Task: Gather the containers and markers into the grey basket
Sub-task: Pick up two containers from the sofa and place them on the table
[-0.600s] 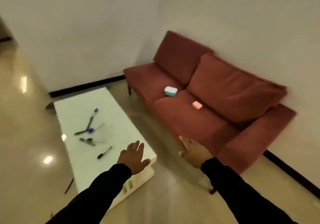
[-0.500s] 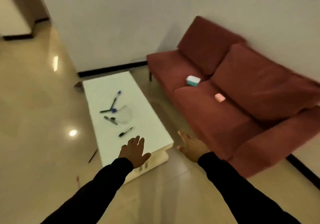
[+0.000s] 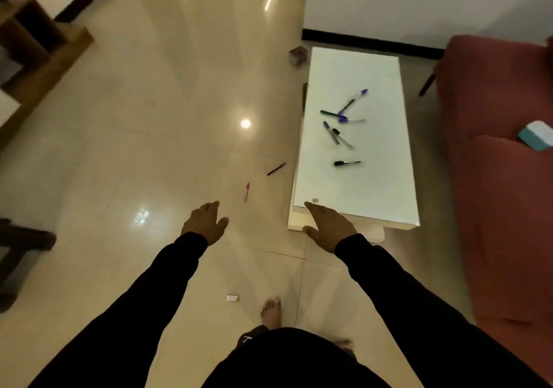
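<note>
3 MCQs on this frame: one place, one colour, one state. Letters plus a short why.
1. Where does the red pen lie?
A. on the table
B. on the floor
C. on the sofa

2. What colour is the table top?
A. white
B. black
C. green

3. What are the hands doing?
A. both grip markers
B. left grips a box
C. both open, holding nothing

Key:
1 B: the red pen lies on the floor, left of the table.
2 A: the top shows white under the markers.
3 C: the left hand and right hand show spread fingers, nothing in them.
</note>
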